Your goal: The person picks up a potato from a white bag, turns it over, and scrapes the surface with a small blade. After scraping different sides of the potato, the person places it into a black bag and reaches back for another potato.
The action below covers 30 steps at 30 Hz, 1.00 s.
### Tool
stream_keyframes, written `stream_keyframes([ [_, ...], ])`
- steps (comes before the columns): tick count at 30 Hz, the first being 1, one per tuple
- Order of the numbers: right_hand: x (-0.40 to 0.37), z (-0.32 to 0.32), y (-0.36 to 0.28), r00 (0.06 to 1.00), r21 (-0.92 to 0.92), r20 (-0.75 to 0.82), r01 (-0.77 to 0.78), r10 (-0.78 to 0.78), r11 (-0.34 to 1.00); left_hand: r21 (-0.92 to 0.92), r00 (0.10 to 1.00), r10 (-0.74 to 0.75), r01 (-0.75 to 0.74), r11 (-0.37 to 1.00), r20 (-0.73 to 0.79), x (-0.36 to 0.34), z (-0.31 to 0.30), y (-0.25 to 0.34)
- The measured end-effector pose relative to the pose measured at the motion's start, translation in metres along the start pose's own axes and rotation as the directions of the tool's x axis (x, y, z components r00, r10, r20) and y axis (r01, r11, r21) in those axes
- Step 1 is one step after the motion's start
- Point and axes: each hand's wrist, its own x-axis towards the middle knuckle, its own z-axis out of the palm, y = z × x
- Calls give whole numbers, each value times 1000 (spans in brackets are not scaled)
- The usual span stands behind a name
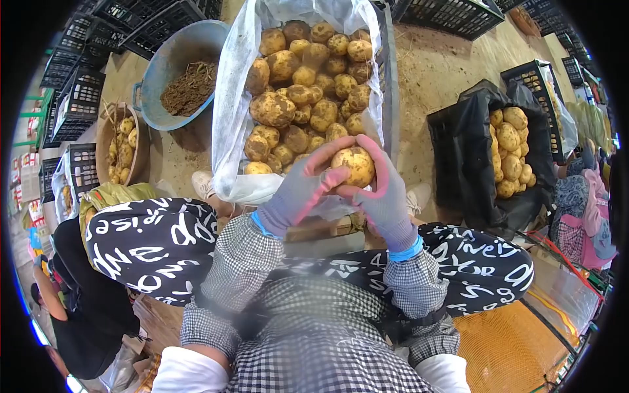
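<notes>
A round, dirt-speckled potato is gripped between both of my gloved hands. My left hand, in a grey glove with pink fingers, curls round its left side. On the other side my right hand, gloved alike, wraps the potato with thumb and fingers. Just beyond them stands a crate lined with white cloth, filled with many soil-marked potatoes. The held potato is over the near edge of this crate.
To the left are a blue tub of soil and a brown basin with small potatoes. A crate lined with black plastic holds cleaner potatoes at right. Black crates line the back. Other people sit at both sides.
</notes>
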Motion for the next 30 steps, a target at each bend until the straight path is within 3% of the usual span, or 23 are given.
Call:
stream_keyframes([
  [5, 8, -17, -5, 955, 417, 63, -288, 289, 862, -55, 999, 10, -8, 998, 37, -6, -4, 0],
  [8, 9, -13, -18, 994, 363, 19, -107, 107, 926, -121, 995, 101, -100, 988, 3, 0, -2, -9],
  [11, 4, 3, -7, 995, 126, -59, -71, 79, 989, 389, 955, 297, -264, 883, -27, 2, -6, -16],
  [13, 2, 3, -7, 995, -37, -85, -48, 45, 998, 404, 955, 294, -256, 878, -36, -1, -3, -14],
  [15, 9, -10, -4, 986, -81, -72, -157, 151, 984, 398, 952, 304, -261, 879, -46, -4, 0, -12],
  [18, 10, -9, 5, 984, 36, -114, -135, 138, 990, 336, 942, 327, -286, 897, -73, -2, 1, -13],
  [20, 9, 0, 13, 988, -4, -146, 45, -45, 999, 276, 939, 325, -286, 917, -107, 1, -4, -17],
  [21, 8, 6, 9, 978, -23, -160, 132, -134, 991, 392, 934, 344, -283, 876, -96, 0, -5, -14],
  [23, 3, 9, -5, 999, 119, -44, -10, 15, 993, 603, 925, 375, -264, 753, -63, -2, -5, -8],
  [26, 3, 7, -15, 987, 427, 93, -156, 128, 891, 700, 903, 416, -227, 678, -110, -4, 3, 0],
  [27, 3, 6, -16, 981, 536, 134, -193, 143, 822, 648, 920, 381, -234, 725, -94, -4, 2, -2],
  [30, 2, 6, -10, 990, 529, 96, -141, 107, 837, 424, 966, 243, -185, 887, -88, -2, -2, -5],
])
